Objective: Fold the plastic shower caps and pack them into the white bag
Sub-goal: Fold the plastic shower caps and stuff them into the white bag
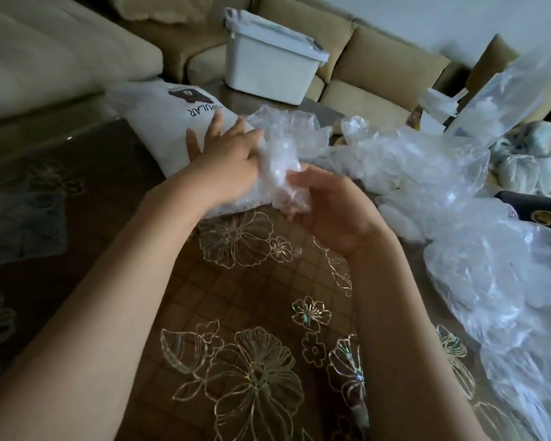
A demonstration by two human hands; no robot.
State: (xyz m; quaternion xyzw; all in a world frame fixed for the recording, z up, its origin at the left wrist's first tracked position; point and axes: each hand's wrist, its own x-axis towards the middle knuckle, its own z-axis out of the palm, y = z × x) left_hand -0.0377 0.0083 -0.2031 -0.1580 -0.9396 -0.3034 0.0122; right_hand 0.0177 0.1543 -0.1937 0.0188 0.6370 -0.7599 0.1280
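Note:
A crumpled clear plastic shower cap (282, 173) is bunched between both hands above the table. My left hand (226, 157) grips its upper left part with the thumb side, while its outer fingers stretch over the white bag (169, 128). My right hand (328, 205) pinches the cap's lower end from the right. The white bag lies on its side at the back left, with dark printed letters and a logo. Its mouth is hidden behind my left hand. A large heap of loose clear shower caps (427, 173) spreads from the centre to the right edge.
The table carries a brown cloth with gold flower outlines (252, 370). A white plastic storage box (268, 58) stands at the back, in front of a beige sofa (379, 55). More bundled plastic and a clear bag (519, 90) sit at the far right.

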